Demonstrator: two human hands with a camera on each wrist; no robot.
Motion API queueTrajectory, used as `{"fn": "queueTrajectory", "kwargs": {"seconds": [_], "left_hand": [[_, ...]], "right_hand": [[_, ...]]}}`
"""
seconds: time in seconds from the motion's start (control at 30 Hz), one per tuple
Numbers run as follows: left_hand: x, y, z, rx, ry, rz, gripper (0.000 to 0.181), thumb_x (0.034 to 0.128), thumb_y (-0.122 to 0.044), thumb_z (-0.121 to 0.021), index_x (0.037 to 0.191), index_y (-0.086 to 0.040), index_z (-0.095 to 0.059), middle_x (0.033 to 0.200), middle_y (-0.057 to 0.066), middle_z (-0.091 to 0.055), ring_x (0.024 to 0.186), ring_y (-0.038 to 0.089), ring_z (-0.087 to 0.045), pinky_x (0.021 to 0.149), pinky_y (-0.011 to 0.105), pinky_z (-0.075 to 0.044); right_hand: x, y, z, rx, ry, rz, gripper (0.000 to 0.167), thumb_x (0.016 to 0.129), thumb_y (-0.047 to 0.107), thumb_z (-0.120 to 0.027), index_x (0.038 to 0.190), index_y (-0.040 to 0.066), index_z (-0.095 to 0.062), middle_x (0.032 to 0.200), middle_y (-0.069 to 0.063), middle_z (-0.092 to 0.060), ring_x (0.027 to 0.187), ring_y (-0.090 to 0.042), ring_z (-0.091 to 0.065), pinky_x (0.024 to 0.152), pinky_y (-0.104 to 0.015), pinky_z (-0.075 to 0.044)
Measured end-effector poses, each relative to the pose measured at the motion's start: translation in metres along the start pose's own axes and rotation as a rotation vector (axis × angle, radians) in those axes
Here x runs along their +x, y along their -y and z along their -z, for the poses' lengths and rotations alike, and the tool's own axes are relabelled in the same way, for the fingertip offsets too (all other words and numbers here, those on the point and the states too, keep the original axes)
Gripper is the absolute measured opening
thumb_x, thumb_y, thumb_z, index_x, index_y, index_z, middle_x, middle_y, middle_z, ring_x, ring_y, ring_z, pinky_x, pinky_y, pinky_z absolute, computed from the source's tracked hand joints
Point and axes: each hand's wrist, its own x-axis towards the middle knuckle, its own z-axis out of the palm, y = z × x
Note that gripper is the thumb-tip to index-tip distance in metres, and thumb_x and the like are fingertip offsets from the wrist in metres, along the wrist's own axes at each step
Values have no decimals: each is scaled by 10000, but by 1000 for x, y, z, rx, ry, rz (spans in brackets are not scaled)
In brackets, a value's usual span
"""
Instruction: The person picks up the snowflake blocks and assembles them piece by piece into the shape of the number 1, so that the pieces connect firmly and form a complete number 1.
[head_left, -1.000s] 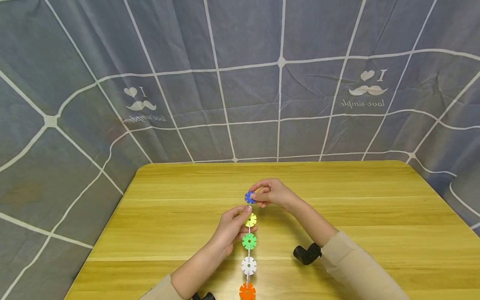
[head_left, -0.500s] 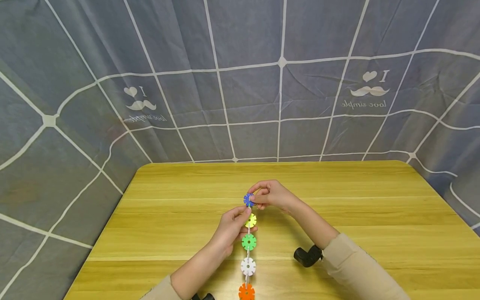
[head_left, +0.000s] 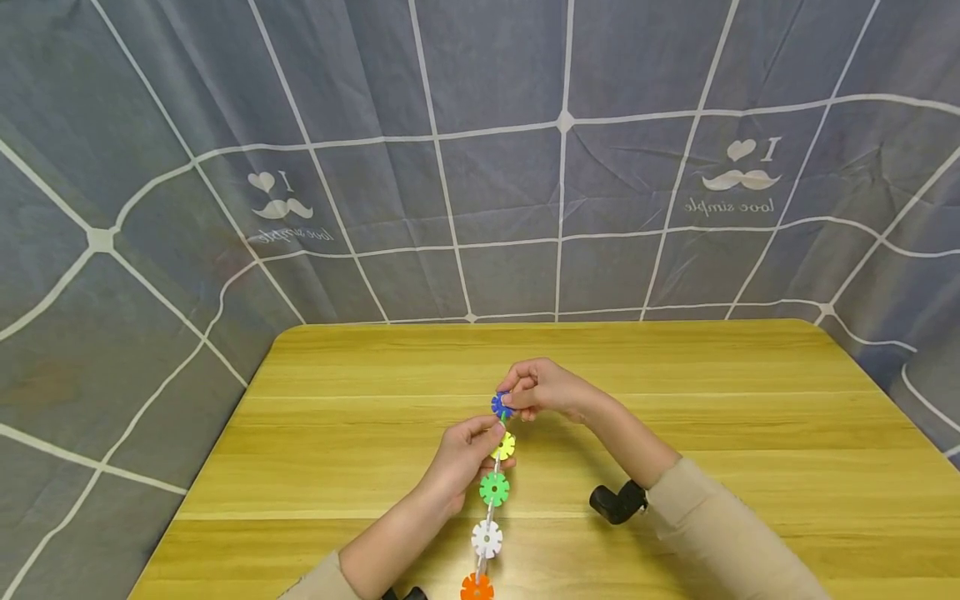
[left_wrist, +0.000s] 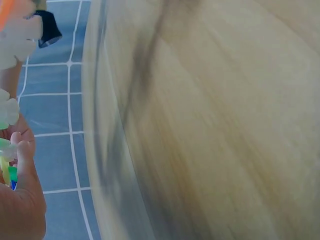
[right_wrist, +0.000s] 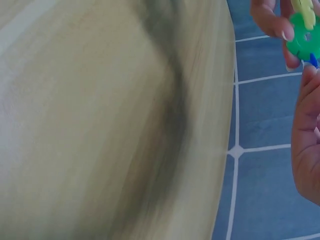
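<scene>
A chain of notched plastic discs hangs in front of me in the head view. My left hand [head_left: 467,457] grips it near the top, at the yellow disc [head_left: 507,447] and a green disc seen edge-on [head_left: 503,417]. My right hand [head_left: 553,390] pinches a blue disc [head_left: 497,406] between thumb and fingers, its rim against that edge-on disc. Below hang a second green disc [head_left: 500,492], a white disc [head_left: 480,542] and an orange disc [head_left: 477,590], with pale discs edge-on between them. In the right wrist view the upper green disc [right_wrist: 300,42] faces the camera, a blue edge at its rim.
A wooden table [head_left: 360,367] spreads under the hands. Behind it hangs a grey curtain [head_left: 502,192] with white lines. A black wrist-worn device [head_left: 617,503] sits at the right sleeve, another [head_left: 414,593] at the left.
The blue disc has come down against the edge-on green disc at the top of the chain. The chain's lower end has swung slightly left. Both hands keep their hold.
</scene>
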Motion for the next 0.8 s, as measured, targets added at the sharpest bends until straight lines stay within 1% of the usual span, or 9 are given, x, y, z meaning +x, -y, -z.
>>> {"fn": "queueTrajectory", "kwargs": {"seconds": [0.1,0.2,0.37,0.57,0.73,0.8], "left_hand": [[-1,1,0,-1,2,-5,425,973,-157,-503,1297,112,-444,935,72,-630,705,116,-668,599,189,-530],[-2,1,-1,-23,-13,-17,428,969,-153,-510,1293,119,-444,915,57,-627,722,137,-675,625,210,-543],[-4,0,-4,-49,-44,-45,406,964,-125,-516,1274,131,-456,863,31,-635,697,129,-664,646,233,-551],[-5,0,-5,-45,-71,-59,373,962,-125,-521,1250,110,-492,818,3,-629,676,122,-652,595,194,-527],[-3,-1,-4,-51,-66,-86,356,957,-109,-524,1231,117,-505,833,13,-626,678,130,-648,615,211,-533],[-2,-1,-4,-57,-64,-87,354,957,-106,-524,1232,116,-505,837,15,-626,681,131,-650,624,219,-539]], "right_hand": [[0,2,0,2,25,-11,71,874,-40,-574,931,-81,-567,657,-11,-613,529,-73,-527,482,-149,-441],[0,4,-1,20,23,-11,62,877,-39,-569,927,-75,-572,651,-8,-608,525,-70,-518,477,-146,-431],[-2,4,-6,61,-31,-9,90,868,-48,-572,948,-88,-569,662,-1,-607,533,-70,-510,473,-145,-418],[-7,1,-12,64,-95,30,126,867,-44,-575,970,-115,-561,646,11,-600,536,-77,-522,485,-150,-430],[-10,1,-15,53,-141,48,116,871,-35,-579,961,-107,-573,656,20,-612,525,-71,-529,493,-164,-438],[-10,2,-14,62,-148,43,122,875,-34,-577,971,-110,-574,666,15,-616,525,-69,-531,497,-168,-441]]}}
